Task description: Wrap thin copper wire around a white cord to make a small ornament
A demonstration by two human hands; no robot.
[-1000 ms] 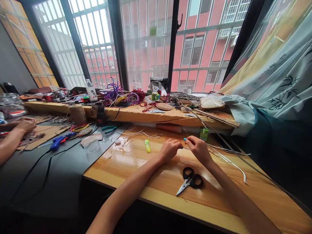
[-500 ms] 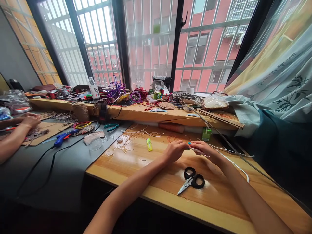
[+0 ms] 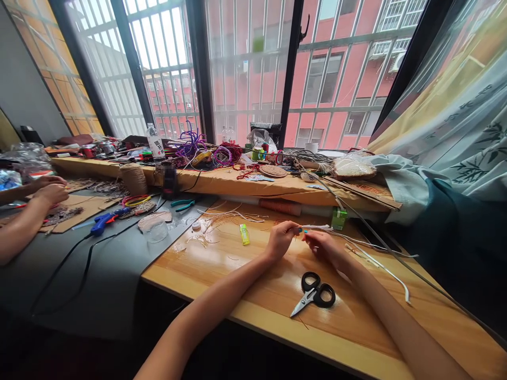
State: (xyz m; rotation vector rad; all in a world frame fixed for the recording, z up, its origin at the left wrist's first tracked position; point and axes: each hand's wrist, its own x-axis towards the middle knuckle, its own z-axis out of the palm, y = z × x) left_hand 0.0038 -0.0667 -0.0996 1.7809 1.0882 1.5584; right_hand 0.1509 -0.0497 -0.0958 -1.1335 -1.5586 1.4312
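Note:
Over the right part of the wooden table, my left hand (image 3: 280,240) and my right hand (image 3: 327,247) meet nearly fingertip to fingertip, both pinched. Small turquoise spots show at the fingertips; whether these are nails or a small piece I cannot tell, and what the fingers hold is too small to make out. White cord (image 3: 320,227) runs just behind my right fingers. Closer to me lie black-handled scissors (image 3: 312,295), blades slightly apart, tips pointing down-left. A yellow-green lighter (image 3: 244,235) rests left of my left hand.
A long white strip (image 3: 396,279) and a grey cable (image 3: 390,253) lie right of my right arm. A small green box (image 3: 338,218) stands behind. Leftward are a blue glue gun (image 3: 103,224), teal pliers (image 3: 182,205) and another person's hands (image 3: 51,192). A cluttered shelf (image 3: 237,182) runs along the window.
My hands have drawn slightly apart and the white strand under my right fingers no longer shows there. Short pale pieces now show beside my right forearm. The whole view has shifted a little.

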